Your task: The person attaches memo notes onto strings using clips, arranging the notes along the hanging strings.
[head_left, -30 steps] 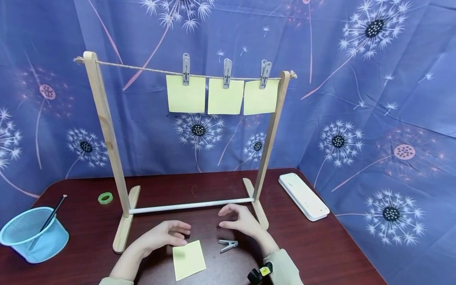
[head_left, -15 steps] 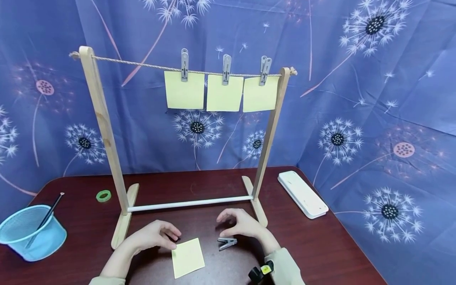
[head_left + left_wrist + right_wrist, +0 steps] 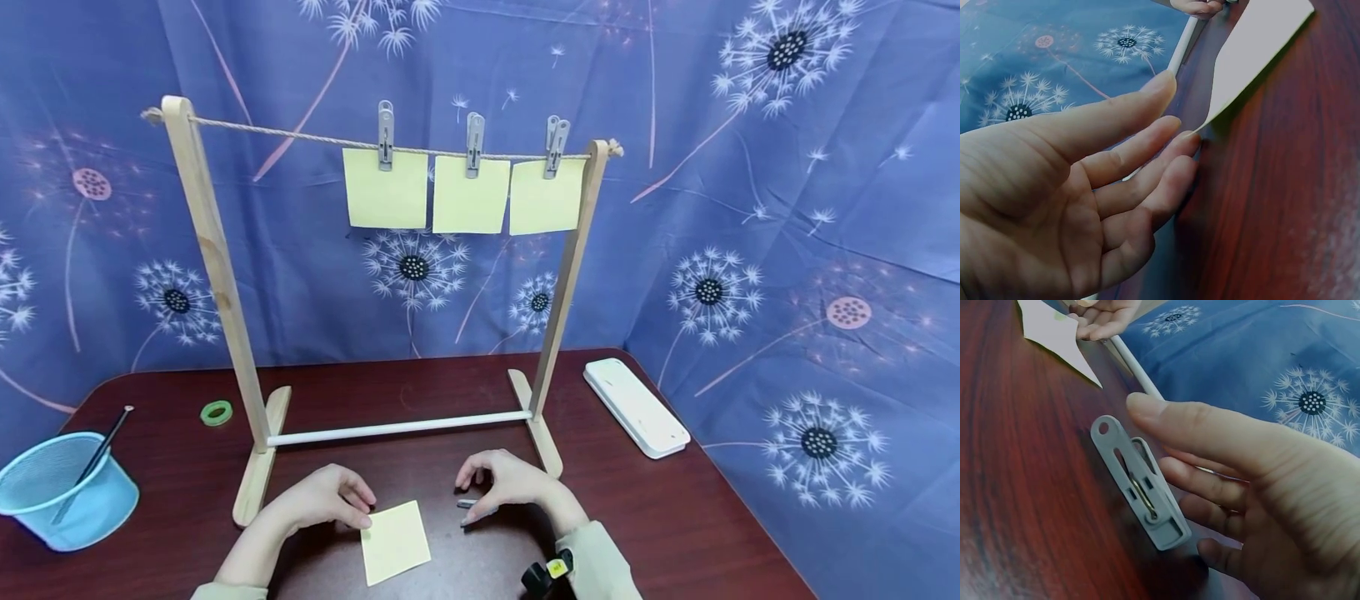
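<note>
A yellow square note lies on the dark red table. My left hand is at its upper left corner; in the left wrist view a curling corner of the note meets the fingertips, with the thumb held apart. A grey plastic clothespin lies just right of the note. Over it hovers my right hand, thumb and fingers spread around it without closing, partly hiding it in the head view. Three more yellow notes hang from the rope, among them the middle one, each under a grey clothespin.
A wooden frame carries the rope, with a white bar across its foot. A blue mesh basket holding a dark pencil stands left, near a green tape roll. A white case lies right.
My right hand has lowered toward me, down over the clothespin. The left hand has shifted slightly left and lower, to the note's corner. The head view has tilted a little.
</note>
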### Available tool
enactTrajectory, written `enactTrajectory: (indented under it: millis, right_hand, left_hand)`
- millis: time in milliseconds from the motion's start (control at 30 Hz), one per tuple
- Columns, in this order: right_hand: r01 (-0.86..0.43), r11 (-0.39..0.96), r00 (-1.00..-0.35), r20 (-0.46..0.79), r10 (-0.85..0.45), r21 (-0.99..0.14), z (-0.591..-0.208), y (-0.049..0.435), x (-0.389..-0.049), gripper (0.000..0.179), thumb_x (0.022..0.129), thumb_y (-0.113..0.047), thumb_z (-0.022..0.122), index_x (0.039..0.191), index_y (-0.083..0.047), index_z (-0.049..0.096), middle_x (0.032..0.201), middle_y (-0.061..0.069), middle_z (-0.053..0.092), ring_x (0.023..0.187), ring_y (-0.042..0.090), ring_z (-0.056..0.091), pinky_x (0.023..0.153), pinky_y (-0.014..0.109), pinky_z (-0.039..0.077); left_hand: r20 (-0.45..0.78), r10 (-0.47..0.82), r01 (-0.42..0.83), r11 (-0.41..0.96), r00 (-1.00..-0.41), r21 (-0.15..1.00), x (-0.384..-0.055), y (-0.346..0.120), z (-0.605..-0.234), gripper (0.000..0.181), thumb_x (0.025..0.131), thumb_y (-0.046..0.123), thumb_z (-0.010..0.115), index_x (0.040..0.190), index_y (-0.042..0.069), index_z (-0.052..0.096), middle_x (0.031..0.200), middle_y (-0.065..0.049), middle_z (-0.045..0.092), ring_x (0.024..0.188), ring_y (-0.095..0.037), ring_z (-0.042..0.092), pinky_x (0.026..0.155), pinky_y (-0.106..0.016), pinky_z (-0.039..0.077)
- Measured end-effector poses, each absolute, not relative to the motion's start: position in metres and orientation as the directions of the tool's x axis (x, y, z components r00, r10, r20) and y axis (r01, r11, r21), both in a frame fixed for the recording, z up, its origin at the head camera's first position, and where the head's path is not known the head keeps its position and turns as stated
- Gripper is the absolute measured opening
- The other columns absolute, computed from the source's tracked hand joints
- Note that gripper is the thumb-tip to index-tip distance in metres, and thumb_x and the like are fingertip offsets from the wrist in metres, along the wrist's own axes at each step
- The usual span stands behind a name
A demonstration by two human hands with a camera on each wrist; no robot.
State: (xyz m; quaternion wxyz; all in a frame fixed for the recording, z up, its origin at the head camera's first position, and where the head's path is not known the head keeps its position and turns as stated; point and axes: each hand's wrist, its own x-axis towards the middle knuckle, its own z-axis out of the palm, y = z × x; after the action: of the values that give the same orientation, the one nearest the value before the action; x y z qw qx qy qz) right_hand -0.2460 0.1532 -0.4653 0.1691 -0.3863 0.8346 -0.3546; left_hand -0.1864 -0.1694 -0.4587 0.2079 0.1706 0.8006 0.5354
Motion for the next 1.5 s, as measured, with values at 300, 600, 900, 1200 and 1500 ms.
enactTrajectory:
  millis: [300, 600, 900, 1200, 1500]
  right_hand:
    - [-0.541, 0.495, -0.634, -0.057, -0.771, -0.679, -0.464, 0.146, -0.242, 0.04, 0.06, -0.019, 0.092, 0.09, -0.012, 0.067, 0.082, -0.007, 0.059, 0.075, -0.002, 0.048, 0.07, 0.013, 0.04]
    - [-0.579, 0.554, -0.651, -0.069, -0.756, -0.599, -0.462, 0.143, -0.239, 0.04, 0.058, -0.021, 0.093, 0.085, -0.016, 0.065, 0.078, -0.013, 0.052, 0.077, -0.001, 0.042, 0.072, 0.013, 0.034]
    - [-0.598, 0.552, -0.645, -0.06, -0.762, -0.58, -0.463, 0.142, -0.242, 0.034, 0.06, -0.023, 0.092, 0.081, -0.018, 0.065, 0.075, -0.012, 0.054, 0.076, -0.004, 0.043, 0.074, 0.013, 0.036]
    - [-0.563, 0.478, -0.629, -0.025, -0.777, -0.675, -0.463, 0.144, -0.243, 0.027, 0.069, -0.016, 0.088, 0.086, -0.013, 0.067, 0.073, -0.008, 0.06, 0.066, -0.004, 0.05, 0.063, 0.013, 0.044]
    - [-0.562, 0.463, -0.651, 0.021, -0.759, -0.685, -0.465, 0.145, -0.244, 0.027, 0.072, -0.017, 0.086, 0.09, -0.012, 0.066, 0.073, -0.005, 0.062, 0.064, -0.005, 0.05, 0.061, 0.014, 0.045]
  left_hand:
    - [-0.18, 0.452, 0.006, 0.38, -0.873, 0.925, -0.185, -0.166, -0.463, 0.024, 0.073, -0.004, 0.076, 0.092, -0.012, 0.065, 0.076, -0.011, 0.071, 0.061, -0.008, 0.061, 0.054, -0.025, 0.051]
    - [-0.163, 0.412, 0.011, 0.389, -0.896, 0.921, -0.187, -0.165, -0.468, 0.026, 0.07, -0.005, 0.066, 0.095, -0.011, 0.064, 0.07, -0.006, 0.066, 0.061, -0.011, 0.057, 0.056, -0.026, 0.049]
    - [-0.191, 0.301, -0.057, 0.403, -0.934, 0.913, -0.189, -0.165, -0.464, 0.034, 0.075, 0.001, 0.065, 0.106, -0.011, 0.062, 0.077, -0.004, 0.064, 0.066, -0.014, 0.055, 0.055, -0.028, 0.047]
    - [-0.185, 0.258, -0.065, 0.413, -0.948, 0.909, -0.191, -0.168, -0.465, 0.034, 0.082, 0.004, 0.063, 0.112, -0.01, 0.061, 0.091, -0.008, 0.066, 0.077, -0.016, 0.062, 0.066, -0.034, 0.054]
    - [-0.2, 0.231, -0.096, 0.394, -0.952, 0.914, -0.191, -0.164, -0.467, 0.035, 0.082, 0.001, 0.055, 0.115, -0.01, 0.061, 0.088, -0.005, 0.059, 0.075, -0.015, 0.055, 0.066, -0.032, 0.053]
